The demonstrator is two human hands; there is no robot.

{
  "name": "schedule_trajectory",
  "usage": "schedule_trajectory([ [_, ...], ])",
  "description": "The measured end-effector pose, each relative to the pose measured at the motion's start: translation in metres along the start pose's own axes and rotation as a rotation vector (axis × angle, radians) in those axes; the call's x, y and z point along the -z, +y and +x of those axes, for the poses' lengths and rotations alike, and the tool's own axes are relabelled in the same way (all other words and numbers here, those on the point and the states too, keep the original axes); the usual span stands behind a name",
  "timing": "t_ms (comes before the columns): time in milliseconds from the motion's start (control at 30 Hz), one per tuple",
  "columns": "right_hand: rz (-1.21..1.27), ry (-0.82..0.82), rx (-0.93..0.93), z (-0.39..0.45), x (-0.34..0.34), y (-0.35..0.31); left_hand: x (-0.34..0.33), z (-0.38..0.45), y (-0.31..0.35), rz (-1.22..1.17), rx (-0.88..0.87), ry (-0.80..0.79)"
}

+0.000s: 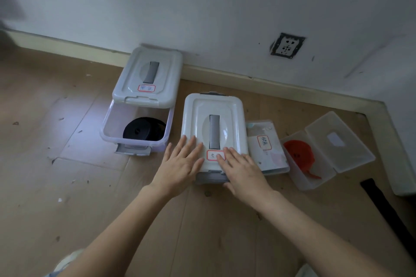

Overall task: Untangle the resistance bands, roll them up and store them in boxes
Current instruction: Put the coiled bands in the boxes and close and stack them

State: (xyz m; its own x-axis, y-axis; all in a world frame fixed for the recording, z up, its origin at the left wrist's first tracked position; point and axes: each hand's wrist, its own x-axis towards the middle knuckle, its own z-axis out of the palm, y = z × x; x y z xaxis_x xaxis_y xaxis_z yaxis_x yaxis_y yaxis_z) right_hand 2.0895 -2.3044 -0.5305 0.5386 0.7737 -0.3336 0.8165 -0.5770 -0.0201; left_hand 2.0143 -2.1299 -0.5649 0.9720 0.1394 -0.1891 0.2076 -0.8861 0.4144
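Note:
A white lidded box (227, 105) with a grey handle stands on the floor in the middle. My left hand (180, 164) lies flat on the lid's near left corner, fingers straight. My right hand (243, 168) presses flat on the lid's near right part, beside a red-edged label (212, 154). To the left, an open clear box (108, 128) holds a rolled black band (144, 129); its lid (147, 76) leans over its far side. At the right, a small clear box (301, 177) with a hinged lid (337, 141) holds a rolled red band (299, 152).
A flat closed box with a label (267, 148) lies between the middle box and the red band's box. A black strip (387, 207) lies on the floor at the far right. The wall, its skirting board and a socket (287, 45) stand behind the boxes.

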Motion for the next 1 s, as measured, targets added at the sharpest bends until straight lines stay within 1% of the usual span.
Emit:
schedule_trajectory([
  [33,0.025,0.005,0.009,0.004,0.007,0.003,0.006,0.006,0.000,-0.012,0.015,0.045],
  [100,0.203,0.098,-0.040,0.020,0.026,0.015,0.018,0.028,0.001,-0.026,0.036,0.105],
  [167,0.416,0.228,-0.142,0.051,0.046,0.035,0.025,0.055,0.004,-0.008,0.039,0.092],
  [200,0.475,0.260,-0.185,0.072,0.053,0.045,0.023,0.067,0.007,0.010,0.038,0.078],
  [267,0.511,0.233,-0.234,0.115,0.062,0.062,0.013,0.083,0.011,0.110,0.038,0.074],
  [367,0.545,0.072,-0.280,0.168,0.061,0.082,-0.005,0.087,0.011,0.291,0.037,0.150],
  [400,0.569,0.032,-0.294,0.179,0.061,0.088,-0.008,0.087,0.009,0.304,0.033,0.168],
  [467,0.695,-0.009,-0.331,0.192,0.060,0.098,-0.009,0.087,0.008,0.300,0.018,0.183],
  [533,0.823,0.007,-0.370,0.196,0.058,0.101,-0.010,0.088,0.008,0.293,0.018,0.202],
  [700,0.821,0.224,-0.318,0.193,0.046,0.096,-0.010,0.088,0.011,0.295,0.030,0.209],
  [800,0.700,0.262,-0.338,0.193,0.045,0.094,-0.010,0.087,0.012,0.287,0.023,0.220],
  [933,0.604,0.435,-0.352,0.152,0.031,0.068,-0.005,0.100,0.010,0.283,0.036,0.216],
  [967,0.534,0.424,-0.326,0.135,0.022,0.058,-0.003,0.109,0.010,0.277,0.049,0.207],
  [1000,0.448,0.371,-0.287,0.119,0.012,0.050,0.000,0.118,0.010,0.262,0.052,0.194],
])
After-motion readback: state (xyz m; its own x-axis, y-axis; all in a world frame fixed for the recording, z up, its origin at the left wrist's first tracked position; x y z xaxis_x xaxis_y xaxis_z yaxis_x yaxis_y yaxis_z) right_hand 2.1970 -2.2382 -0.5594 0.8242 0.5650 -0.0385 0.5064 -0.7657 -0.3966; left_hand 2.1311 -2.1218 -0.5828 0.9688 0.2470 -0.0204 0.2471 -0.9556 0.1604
